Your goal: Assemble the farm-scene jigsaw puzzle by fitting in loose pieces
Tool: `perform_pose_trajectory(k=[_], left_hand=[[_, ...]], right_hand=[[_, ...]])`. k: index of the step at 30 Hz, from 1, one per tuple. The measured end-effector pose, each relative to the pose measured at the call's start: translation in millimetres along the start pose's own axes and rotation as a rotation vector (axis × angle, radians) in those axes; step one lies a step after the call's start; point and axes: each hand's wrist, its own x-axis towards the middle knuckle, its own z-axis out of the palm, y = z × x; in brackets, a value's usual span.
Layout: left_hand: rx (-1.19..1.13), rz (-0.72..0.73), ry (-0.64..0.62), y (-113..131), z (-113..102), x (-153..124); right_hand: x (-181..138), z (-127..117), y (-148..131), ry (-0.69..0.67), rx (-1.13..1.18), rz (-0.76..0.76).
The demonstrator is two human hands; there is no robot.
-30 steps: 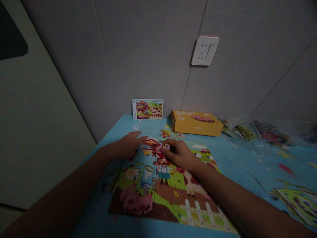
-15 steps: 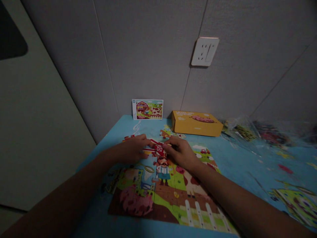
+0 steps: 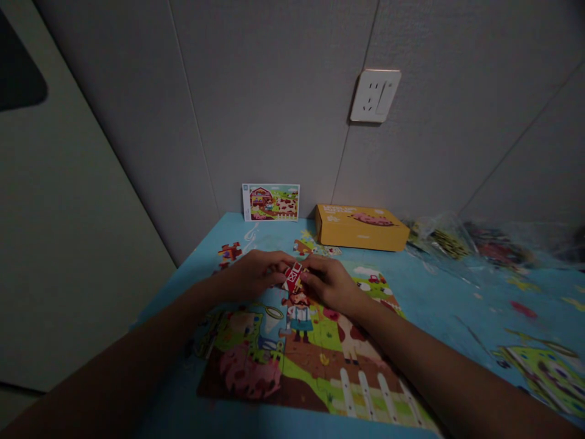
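Note:
A farm-scene jigsaw puzzle [image 3: 315,360], mostly put together, lies on the blue patterned table [image 3: 439,292]. My left hand [image 3: 253,274] and my right hand [image 3: 331,283] meet over its far edge. Both pinch a red barn puzzle piece [image 3: 292,277] between their fingertips, and the piece tilts up off the surface. A loose red piece [image 3: 230,250] lies left of my left hand. More loose pieces [image 3: 313,247] sit just beyond my hands.
A small reference picture card [image 3: 271,202] leans against the grey wall. A yellow puzzle box [image 3: 361,227] lies beside it. Clear plastic bags with pieces [image 3: 457,244] sit at the right. A wall socket [image 3: 375,95] is above.
My left hand slid right to meet the right hand, uncovering the loose red piece at the left. The red barn piece has been lifted and tilted between both hands.

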Motion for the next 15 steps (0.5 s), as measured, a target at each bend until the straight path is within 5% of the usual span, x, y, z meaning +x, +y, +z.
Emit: perform_pose_trajectory(k=[7, 15], left_hand=[[-0.174, -0.042, -0.019, 3, 3, -1], [0.055, -0.062, -0.195, 1, -11, -7]], right_hand=[[0, 2, 0, -0.040, -0.001, 0.038], [0, 2, 1, 0.013, -0.024, 0.092]])
